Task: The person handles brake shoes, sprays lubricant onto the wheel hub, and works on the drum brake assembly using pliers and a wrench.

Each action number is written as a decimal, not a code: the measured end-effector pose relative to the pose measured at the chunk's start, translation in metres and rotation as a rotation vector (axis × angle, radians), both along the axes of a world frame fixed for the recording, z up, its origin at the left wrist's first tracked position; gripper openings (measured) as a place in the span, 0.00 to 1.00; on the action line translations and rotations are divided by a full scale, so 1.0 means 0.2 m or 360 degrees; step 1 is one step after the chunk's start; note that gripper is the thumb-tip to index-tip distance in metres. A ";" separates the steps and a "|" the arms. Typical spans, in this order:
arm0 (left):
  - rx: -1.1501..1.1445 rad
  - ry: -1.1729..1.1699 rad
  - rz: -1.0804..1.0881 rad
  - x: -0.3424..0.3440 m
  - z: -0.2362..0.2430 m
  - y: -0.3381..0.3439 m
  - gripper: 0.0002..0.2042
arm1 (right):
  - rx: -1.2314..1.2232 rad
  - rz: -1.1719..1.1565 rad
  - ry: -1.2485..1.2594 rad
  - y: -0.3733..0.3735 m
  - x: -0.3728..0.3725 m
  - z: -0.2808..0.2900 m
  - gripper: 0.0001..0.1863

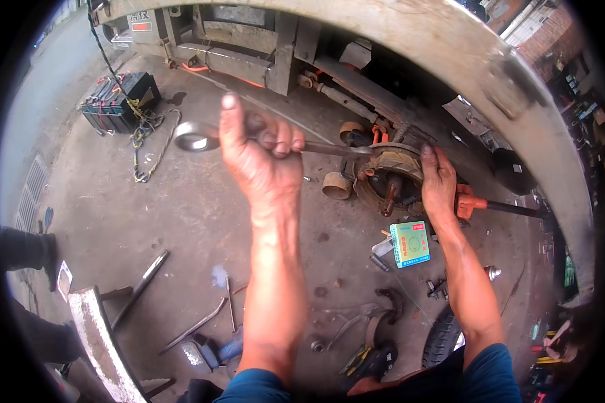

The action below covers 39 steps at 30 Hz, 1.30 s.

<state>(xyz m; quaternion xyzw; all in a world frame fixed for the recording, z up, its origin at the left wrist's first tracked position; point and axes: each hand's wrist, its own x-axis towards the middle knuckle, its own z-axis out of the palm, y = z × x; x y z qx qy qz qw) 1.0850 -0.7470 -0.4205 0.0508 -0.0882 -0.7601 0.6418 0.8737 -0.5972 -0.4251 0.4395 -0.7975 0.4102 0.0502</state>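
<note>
My left hand [267, 154] is wrapped round the shaft of a long metal ring wrench [329, 149], its thumb pointing up. The wrench's ring end sticks out to the left, and its other end reaches over the upper edge of a round brake assembly [398, 161]. That assembly has curved brake shoes, with a rusty axle end [392, 195] at its middle. At its right edge my right hand [438, 181] rests with fingers stretched upward; the fingertips' contact is partly hidden. Just below stands a green box [410, 244].
An orange jack [469, 203] with a dark handle sits right of the brake. A black battery [119, 101] with ropes lies far left. Metal bars [141, 289], a worn metal arm [356, 314] and a tyre [442, 338] lie nearer. A pale vehicle edge [517, 87] overhangs; a person's legs [30, 252] are left.
</note>
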 end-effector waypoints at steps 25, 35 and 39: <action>0.0132 -0.0201 -0.0590 -0.36 -0.05 -0.25 0.11 | 0.0249 -0.0075 -0.0157 0.03 -0.08 0.03 0.28; 0.0316 -0.0180 -0.0970 -0.53 -0.23 -0.52 0.08 | 0.0225 -0.0134 -0.0132 0.02 -0.01 0.06 0.30; 0.0127 -0.0187 -0.0889 -0.50 -0.18 -0.48 0.07 | 0.0214 -0.0134 -0.0287 0.00 -0.06 0.04 0.32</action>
